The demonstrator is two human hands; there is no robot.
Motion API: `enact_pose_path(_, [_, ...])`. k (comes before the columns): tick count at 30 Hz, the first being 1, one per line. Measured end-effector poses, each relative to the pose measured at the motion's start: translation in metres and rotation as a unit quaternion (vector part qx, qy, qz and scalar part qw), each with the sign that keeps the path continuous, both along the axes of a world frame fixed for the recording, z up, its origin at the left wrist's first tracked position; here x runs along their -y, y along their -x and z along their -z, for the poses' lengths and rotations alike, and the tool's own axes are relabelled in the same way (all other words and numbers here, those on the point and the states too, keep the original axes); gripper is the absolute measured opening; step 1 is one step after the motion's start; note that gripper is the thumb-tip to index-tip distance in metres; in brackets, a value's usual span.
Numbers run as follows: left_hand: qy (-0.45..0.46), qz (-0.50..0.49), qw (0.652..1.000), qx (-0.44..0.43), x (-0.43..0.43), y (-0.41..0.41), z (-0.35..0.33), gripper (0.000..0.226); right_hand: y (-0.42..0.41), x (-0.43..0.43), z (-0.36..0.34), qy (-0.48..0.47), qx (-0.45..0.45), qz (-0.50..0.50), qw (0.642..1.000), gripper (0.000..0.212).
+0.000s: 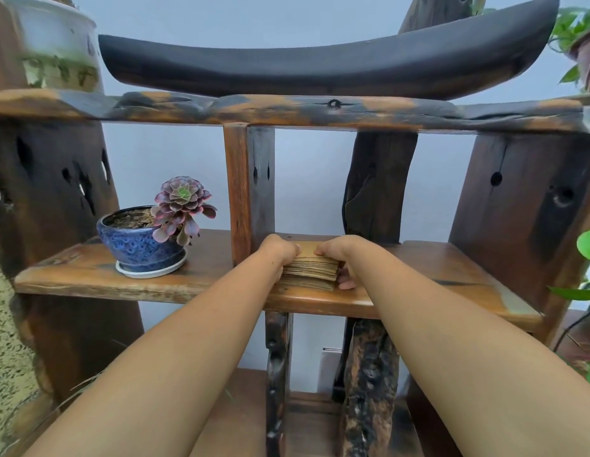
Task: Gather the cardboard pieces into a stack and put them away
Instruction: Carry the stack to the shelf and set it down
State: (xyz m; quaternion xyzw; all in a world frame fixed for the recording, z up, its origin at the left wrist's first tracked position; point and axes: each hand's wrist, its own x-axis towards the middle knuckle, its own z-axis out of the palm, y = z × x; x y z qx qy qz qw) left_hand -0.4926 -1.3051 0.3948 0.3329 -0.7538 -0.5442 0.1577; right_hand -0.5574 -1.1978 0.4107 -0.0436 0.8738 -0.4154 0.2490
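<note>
Your left hand (278,250) and right hand (336,253) clamp the stack (311,270), fingers curled round it, resting on the shelf (418,268); only release seems left.

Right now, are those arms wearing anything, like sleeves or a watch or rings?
No. The left hand and the right hand are bare, and both forearms are uncovered as far as the picture shows: no sleeves, watch or bracelet. No rings show on the fingers in view.

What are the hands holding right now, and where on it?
Both hands, left hand and right hand, grip the cardboard stack by its opposite side edges, resting on the shelf.
</note>
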Motion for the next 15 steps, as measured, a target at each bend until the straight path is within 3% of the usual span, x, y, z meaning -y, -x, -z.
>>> enact_pose_path(5, [-0.021, 0.023, 0.999, 0.016, 0.002, 0.002, -0.011, 0.048, 0.005, 0.001, -0.008, -0.022, -0.004, -0.006, 1.000, 0.051])
enact_pose_path(15, [-0.086, 0.015, 0.996, -0.019, 0.010, 0.003, -0.008, 0.047, 0.003, -0.001, 0.005, 0.126, 0.062, 0.036, 0.989, 0.031])
